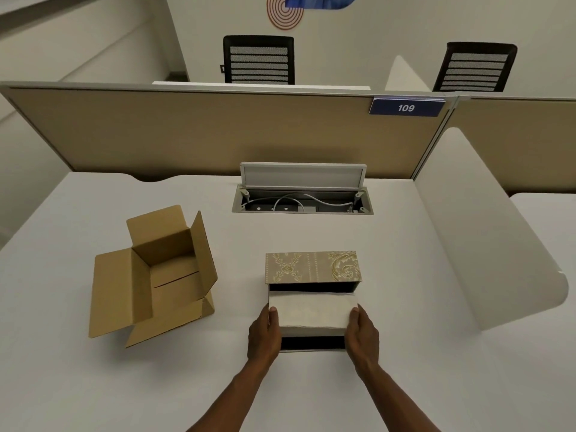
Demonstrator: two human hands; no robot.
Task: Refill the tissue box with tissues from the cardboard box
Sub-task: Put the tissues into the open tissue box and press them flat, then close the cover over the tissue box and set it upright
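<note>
Head view, looking down on a white desk (405, 307). Left of centre: cardboard box (156, 275), flaps open and splayed out, inside looks empty as far as can be seen, brown bottom showing. It sits well apart from the tissue box (313, 266), which is centre frame, slightly right; gold-beige patterned lid stands tilted up at the far side, dark interior showing behind and below the stack. Lower centre: left hand (265, 335) on the left end of a white stack of tissues (311, 314), thumb on top, other fingers hidden under or behind the stack, clamped on it. Right hand (363, 332) mirrors it on the right end, thumb on top edge, fingers wrapped around the side, also gripping. Stack is held between both hands right over the open tissue box, far edge at the box mouth, near edge above the dark near wall; cannot tell if it rests on the box or is lifted just clear. Both forearms come up from the bottom edge. Upper centre of desk: cable tray (302, 202) with its lid raised, grey wires inside. Behind it a tan partition (187, 129) runs across the frame, blue tag reading 109 (406, 107) toward upper right. Two black mesh chairs (258, 60) beyond the partition, top of frame. White curved side divider (486, 232) at right.
</note>
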